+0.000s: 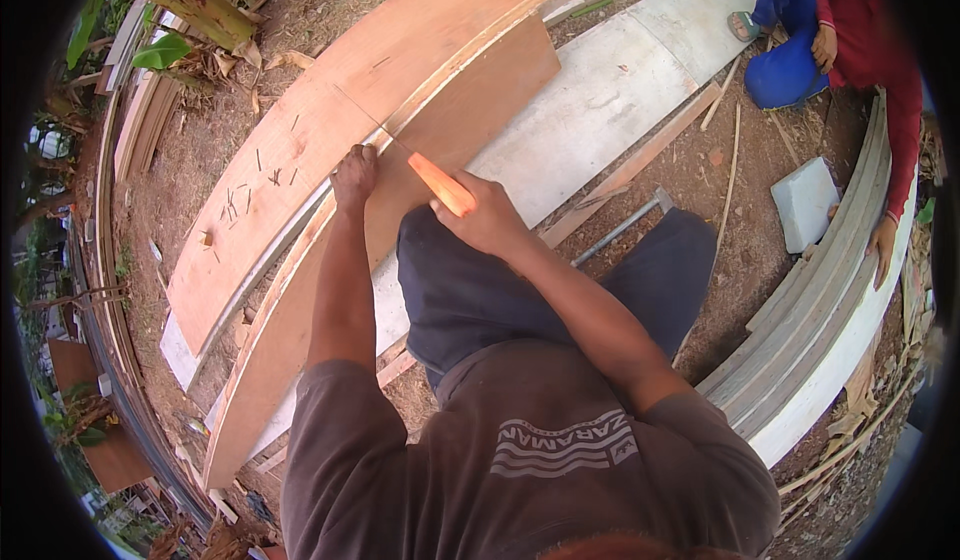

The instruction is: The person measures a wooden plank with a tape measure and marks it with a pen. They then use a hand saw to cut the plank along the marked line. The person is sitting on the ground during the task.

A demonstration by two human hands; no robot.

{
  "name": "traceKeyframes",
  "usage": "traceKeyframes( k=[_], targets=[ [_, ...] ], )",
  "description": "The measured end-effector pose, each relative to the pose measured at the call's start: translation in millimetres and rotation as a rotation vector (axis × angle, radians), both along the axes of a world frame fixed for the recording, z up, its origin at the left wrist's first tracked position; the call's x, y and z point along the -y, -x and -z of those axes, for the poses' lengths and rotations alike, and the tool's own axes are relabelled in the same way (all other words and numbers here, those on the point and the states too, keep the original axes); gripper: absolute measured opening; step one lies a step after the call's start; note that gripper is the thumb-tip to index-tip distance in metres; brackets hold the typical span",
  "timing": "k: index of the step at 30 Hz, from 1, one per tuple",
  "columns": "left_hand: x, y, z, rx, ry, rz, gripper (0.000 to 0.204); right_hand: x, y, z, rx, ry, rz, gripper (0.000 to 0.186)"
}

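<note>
My right hand (480, 212) is closed round the orange handle of a hand saw (440, 182). Its thin blade, seen almost edge-on, runs up and left across the edge of a large reddish plywood sheet (310, 110). With its fingers curled, my left hand (355, 175) grips the near edge of that sheet, just left of the blade. A second plywood board (480, 110) stands on its side between the sheet and my knees. Small dark nails or splinters (240, 200) lie scattered on the sheet.
A long whitish board (600, 90) lies beyond my knees, alongside a wood batten (640, 160). At the right, a person in a red top (865, 30) squats, one hand on stacked boards (830, 290). A white block (805, 203) rests nearby. A banana stem (190, 5) rises far left.
</note>
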State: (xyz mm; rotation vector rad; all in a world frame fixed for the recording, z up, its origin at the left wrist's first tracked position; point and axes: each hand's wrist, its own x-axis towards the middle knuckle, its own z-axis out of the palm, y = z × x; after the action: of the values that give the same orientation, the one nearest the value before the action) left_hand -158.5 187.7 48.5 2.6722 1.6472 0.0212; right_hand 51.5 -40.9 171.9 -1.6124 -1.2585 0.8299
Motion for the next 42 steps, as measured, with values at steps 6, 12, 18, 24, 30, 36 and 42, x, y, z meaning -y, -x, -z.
traceKeyframes(
  k=[6, 12, 18, 24, 30, 36, 42],
  targets=[
    [-9.6, 5.4, 17.8, -0.001, -0.029, -0.028, 0.023, 201.1, -43.9, -70.7, 0.016, 0.039, -0.058, 0.033],
    [2.0, -3.5, 3.6, 0.046, 0.054, -0.092, 0.026, -22.2, 4.0, -12.1, -0.027, -0.108, -0.015, 0.030],
    [-2.6, 0.5, 2.3, 0.051, 0.060, -0.035, 0.021, 93.3, -23.5, -23.9, 0.026, 0.033, -0.068, 0.035],
    [1.5, -2.6, 2.6, -0.011, 0.016, -0.074, 0.025, 133.1, -30.4, -49.6, 0.061, -0.185, -0.031, 0.023],
    [-0.7, -4.3, -9.7, -0.023, 0.041, -0.051, 0.026, -46.1, 4.0, 4.9, 0.016, -0.103, -0.006, 0.029],
    [-4.5, 1.1, 2.8, -0.036, 0.048, -0.032, 0.021, 202.6, -43.4, -42.0, 0.051, -0.020, -0.065, 0.031],
    [0.5, -9.7, -4.2, 0.070, 0.188, -0.208, 0.043, 26.1, -13.2, -30.6, -0.024, 0.148, -0.020, 0.031]
  ],
)
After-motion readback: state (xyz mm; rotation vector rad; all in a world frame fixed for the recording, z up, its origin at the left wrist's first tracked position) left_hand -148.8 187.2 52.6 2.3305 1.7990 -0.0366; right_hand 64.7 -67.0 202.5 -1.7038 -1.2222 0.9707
